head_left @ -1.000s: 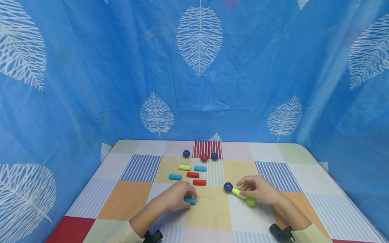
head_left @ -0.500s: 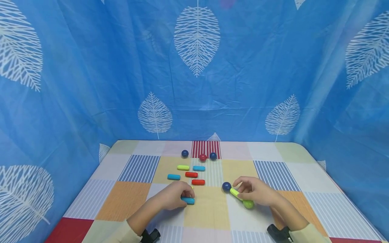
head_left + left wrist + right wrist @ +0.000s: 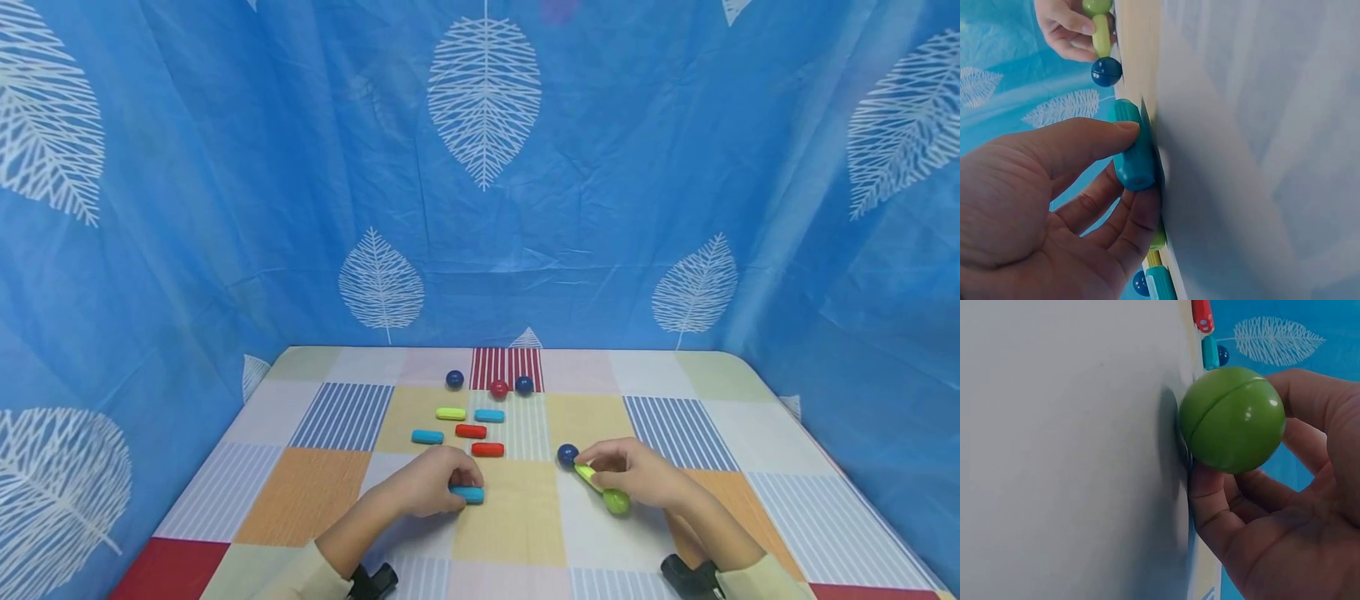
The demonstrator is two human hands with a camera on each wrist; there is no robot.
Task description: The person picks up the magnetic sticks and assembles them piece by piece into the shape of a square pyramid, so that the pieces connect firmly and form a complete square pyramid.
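My left hand [image 3: 437, 482] pinches a turquoise-blue rod [image 3: 1134, 150] between thumb and fingers, low over the cloth. To the right, my right hand [image 3: 637, 475] holds a yellow-green rod [image 3: 588, 476] with its thumb and fingers. At that rod's near end is a green ball [image 3: 1233, 419], large in the right wrist view. A dark blue ball [image 3: 567, 455] sits at its far end, where my fingertips reach. The left wrist view shows this ball-rod-ball row in line; whether the blue ball is joined to the rod I cannot tell.
Beyond the left hand lie two red rods [image 3: 487, 450], two blue rods [image 3: 427, 437] and a yellow-green rod [image 3: 451, 413]. Farther back are a red ball [image 3: 499, 389] and two dark blue balls [image 3: 454, 380]. Blue leaf-print curtains [image 3: 480, 275] surround the patchwork-covered table [image 3: 510, 533].
The dark blue ball by my right hand has shifted slightly right and away, and my right fingertips now reach beside it. My left hand keeps the blue rod in nearly the same place.
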